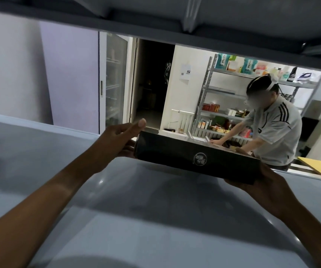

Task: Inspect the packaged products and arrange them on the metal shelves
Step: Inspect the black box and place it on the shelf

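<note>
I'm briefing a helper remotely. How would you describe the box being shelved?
On the grey metal shelf, both hands hold a long black box: left hand, right hand. Its dark side carries a round white logo, unlike the colourful packages behind.

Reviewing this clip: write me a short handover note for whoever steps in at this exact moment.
Left hand: holds the left end of the black box, thumb along its top edge.
Right hand: grips the box's right end from below.
The box hangs just above the grey shelf, slanted, its round logo facing the camera; whether it touches the shelf cannot be told.
Done: box brought into the shelf bay.
Left: set it down and let go.
Behind: another person leans at a stocked metal rack.
</note>
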